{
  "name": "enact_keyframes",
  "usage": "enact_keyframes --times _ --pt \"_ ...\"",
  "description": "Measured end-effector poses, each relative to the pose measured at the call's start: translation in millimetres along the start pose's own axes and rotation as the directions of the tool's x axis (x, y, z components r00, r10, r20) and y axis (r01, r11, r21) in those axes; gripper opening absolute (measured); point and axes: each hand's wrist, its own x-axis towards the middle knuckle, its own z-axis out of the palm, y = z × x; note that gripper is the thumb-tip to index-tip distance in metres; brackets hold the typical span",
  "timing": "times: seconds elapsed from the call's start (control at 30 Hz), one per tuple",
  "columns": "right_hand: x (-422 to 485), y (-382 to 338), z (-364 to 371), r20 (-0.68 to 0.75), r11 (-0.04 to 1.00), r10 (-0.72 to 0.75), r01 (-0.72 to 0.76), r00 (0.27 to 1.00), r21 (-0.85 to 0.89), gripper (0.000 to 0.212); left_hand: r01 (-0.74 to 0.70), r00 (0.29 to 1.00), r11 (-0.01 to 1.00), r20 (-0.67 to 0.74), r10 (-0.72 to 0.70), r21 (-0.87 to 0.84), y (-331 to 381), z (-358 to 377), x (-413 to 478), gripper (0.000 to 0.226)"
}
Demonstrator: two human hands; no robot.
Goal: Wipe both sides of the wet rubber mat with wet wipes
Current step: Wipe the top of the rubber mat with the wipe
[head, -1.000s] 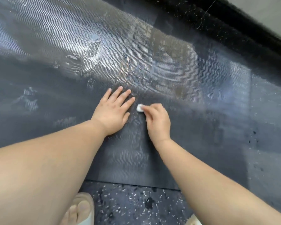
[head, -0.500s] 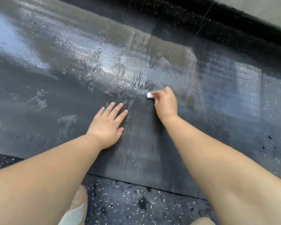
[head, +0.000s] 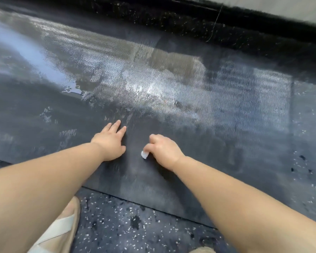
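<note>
Head view shows the black ribbed rubber mat (head: 171,79) lying flat on a speckled floor (head: 126,225), its near edge just ahead of the person's sandalled foot (head: 58,229). The left hand (head: 110,141) lies flat on the mat with fingers straight, seemingly bracing. Just beside it, not touching, the right hand (head: 162,150) has its fingers curled round a small wadded wet wipe (head: 144,154) and presses it to the mat near the front edge. The main risk, as I judge it, is the wipe: it is bunched so small that each stroke covers a narrow band, and it may soon be too sodden to lift the water. Glossy wet patches and a small puddle (head: 71,90) sit well beyond both hands, so reaching them means leaning further over a slick surface, where the bracing palm could slide. The underside appears untouched, and turning a wet, heavy mat could fold or drag it across the gritty floor.
</note>
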Motion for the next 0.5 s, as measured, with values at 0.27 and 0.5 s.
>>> enact_keyframes --times 0.27,0.5 --pt "25 38 -19 -0.286 0.898 0.44 -0.425 0.851 0.117 0.027 0.021 0.986 1.0 0.168 -0.019 -0.01 12 -4 -18 0.06" --pt "17 -6 25 -0.328 0.907 0.421 -0.403 0.846 0.123 0.028 -0.108 0.982 0.992 -0.149 0.117 0.068 -7 1 -3 0.049"
